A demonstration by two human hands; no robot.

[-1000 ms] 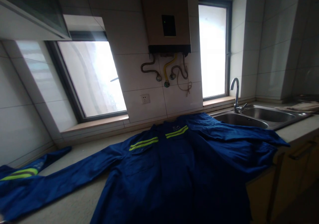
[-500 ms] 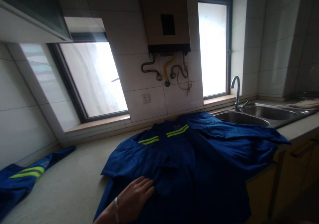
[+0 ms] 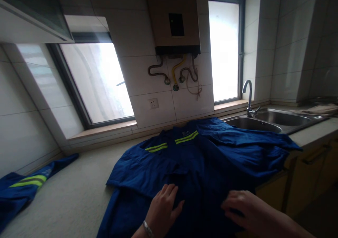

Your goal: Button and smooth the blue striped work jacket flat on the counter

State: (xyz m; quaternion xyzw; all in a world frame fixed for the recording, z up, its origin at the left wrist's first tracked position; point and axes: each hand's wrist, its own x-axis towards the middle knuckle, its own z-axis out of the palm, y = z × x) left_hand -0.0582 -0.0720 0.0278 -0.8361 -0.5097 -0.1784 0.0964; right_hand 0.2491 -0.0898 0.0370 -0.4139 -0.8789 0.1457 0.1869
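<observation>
A blue work jacket [image 3: 185, 167] with yellow-green and grey reflective stripes lies spread over the counter, its front part hanging toward me. My left hand [image 3: 164, 208], with a bracelet at the wrist, rests on or just above the lower front of the jacket, thumb apart from the fingers. To the right, my right hand [image 3: 241, 208] is over the jacket's right side. Its fingers are bent, with a gap between them and the thumb; whether it touches the cloth is hard to see in the dark.
Another blue garment [image 3: 26, 185] with a reflective stripe lies at the counter's left. A double steel sink [image 3: 283, 117] with a faucet [image 3: 248, 97] stands at the right, partly behind the jacket. A water heater [image 3: 174, 23] with hoses hangs on the wall. Yellow cabinets [image 3: 306, 178] are below.
My right hand has come into view from the lower right, over the jacket. My left hand has moved right a little, with its thumb now showing.
</observation>
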